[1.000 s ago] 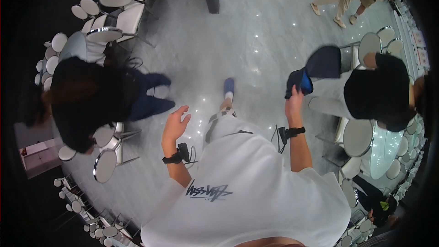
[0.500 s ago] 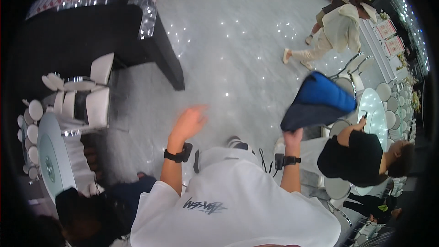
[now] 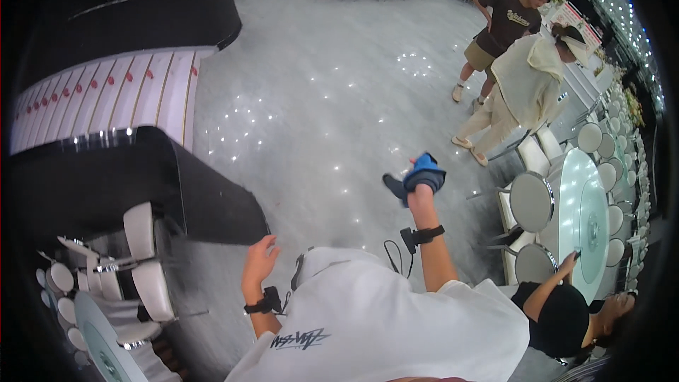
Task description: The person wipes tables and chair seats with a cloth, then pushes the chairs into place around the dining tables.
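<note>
Gripped by the right hand [image 3: 422,192], blue cloth [image 3: 427,168] seems light, soft, best held mid-fold; left hand [image 3: 259,263] loose, empty.

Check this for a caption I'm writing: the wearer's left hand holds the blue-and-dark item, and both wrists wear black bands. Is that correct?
Wrong hand: the head view shows the right hand holding the blue-and-dark item; the left hand is well apart from it. The black bands are as you say.
</note>
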